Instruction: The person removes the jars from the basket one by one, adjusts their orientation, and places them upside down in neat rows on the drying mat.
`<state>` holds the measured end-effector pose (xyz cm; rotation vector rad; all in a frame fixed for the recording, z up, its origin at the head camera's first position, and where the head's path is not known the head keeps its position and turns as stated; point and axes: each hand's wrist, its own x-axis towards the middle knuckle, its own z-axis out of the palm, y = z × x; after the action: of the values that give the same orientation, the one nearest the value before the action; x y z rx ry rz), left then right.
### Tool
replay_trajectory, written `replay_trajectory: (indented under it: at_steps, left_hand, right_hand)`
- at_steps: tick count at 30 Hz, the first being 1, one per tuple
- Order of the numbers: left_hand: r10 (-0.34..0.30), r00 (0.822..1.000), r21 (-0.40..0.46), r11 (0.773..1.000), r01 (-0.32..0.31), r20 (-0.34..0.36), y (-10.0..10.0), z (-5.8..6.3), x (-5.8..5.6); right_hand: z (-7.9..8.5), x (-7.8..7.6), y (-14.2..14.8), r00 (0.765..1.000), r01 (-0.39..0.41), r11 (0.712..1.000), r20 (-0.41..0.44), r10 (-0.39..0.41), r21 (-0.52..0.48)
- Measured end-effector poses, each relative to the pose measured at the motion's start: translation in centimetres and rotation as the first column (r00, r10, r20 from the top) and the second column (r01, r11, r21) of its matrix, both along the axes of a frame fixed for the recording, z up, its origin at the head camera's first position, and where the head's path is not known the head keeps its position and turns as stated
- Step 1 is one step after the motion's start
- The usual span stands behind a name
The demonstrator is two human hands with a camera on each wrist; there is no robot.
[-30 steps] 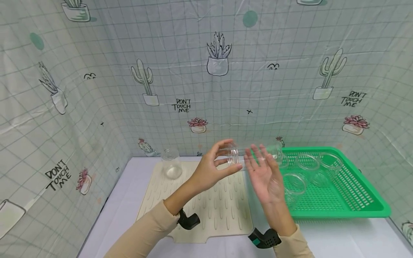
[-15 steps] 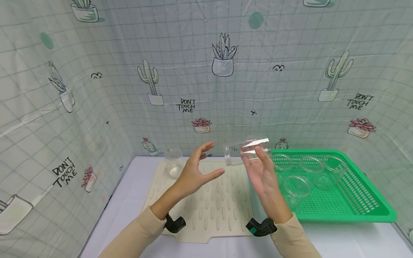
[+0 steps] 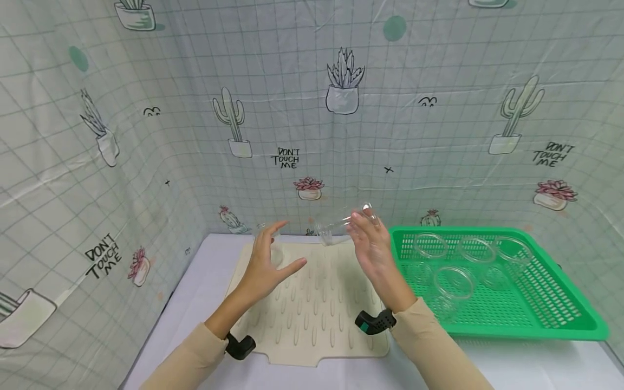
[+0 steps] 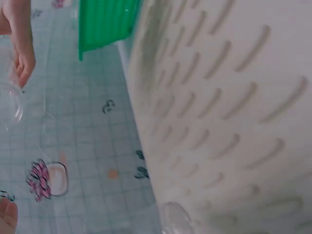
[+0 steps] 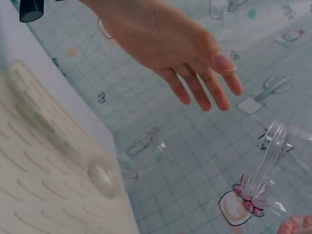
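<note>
A clear jar with a threaded neck (image 3: 327, 227) is held in the air over the mat by my right hand (image 3: 374, 248), whose fingers curl round its base end. The jar lies nearly on its side, mouth to the left. In the right wrist view, its ringed neck (image 5: 265, 163) shows close up. My left hand (image 3: 263, 272) is empty, its thumb and fingers spread apart, to the left of the jar's mouth. Behind that hand a second clear jar (image 3: 275, 253) stands upright on the beige ridged mat (image 3: 312, 338), partly hidden by the fingers.
To the right, a green plastic basket (image 3: 517, 331) contains several clear jars, one being a jar near its front left (image 3: 453, 283). A white cloth covers the table (image 3: 192, 276). Printed sheets (image 3: 312, 130) hang close behind the mat and at the left.
My left hand has let go of the jar's neck and drawn back to the left. The right hand has taken the jar leftward over the mat, its fingers now curled round the base.
</note>
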<state>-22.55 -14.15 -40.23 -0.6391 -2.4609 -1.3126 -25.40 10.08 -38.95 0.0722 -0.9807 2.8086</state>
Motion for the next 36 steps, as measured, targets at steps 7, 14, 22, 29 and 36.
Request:
replay_trajectory:
  at_steps: [7, 14, 22, 29, 36]
  left_hand:
    - [0.084, 0.996, -0.074, 0.994, -0.082, 0.025, -2.5, -2.2, 0.1]
    - [0.146, 0.976, -0.226, 0.968, -0.107, 0.161, -4.7, -4.8, 0.3]
    - [0.221, 0.932, -0.412, 0.907, -0.088, 0.288, -6.7, -6.9, 1.1]
    - [0.199, 0.926, -0.478, 0.878, -0.023, 0.321, -7.7, -8.8, 1.5]
    - [0.187, 0.901, -0.492, 0.87, 0.032, 0.39, -8.7, -9.7, 2.0]
  right_hand:
    - [-1.0, -1.4, -1.6, 0.998, 0.006, 0.997, 0.065, -0.011, 0.076]
    - [-2.1, -2.9, -3.1, 0.993, 0.008, 0.986, 0.111, -0.026, 0.165]
    - [-4.2, -3.8, -4.3, 0.987, -0.013, 0.903, 0.149, -0.057, 0.43]
    - [-5.5, -4.5, -5.1, 0.985, -0.049, 0.809, 0.161, -0.057, 0.586]
    - [-6.3, -5.2, -6.2, 0.993, -0.027, 0.665, 0.095, -0.067, 0.747]
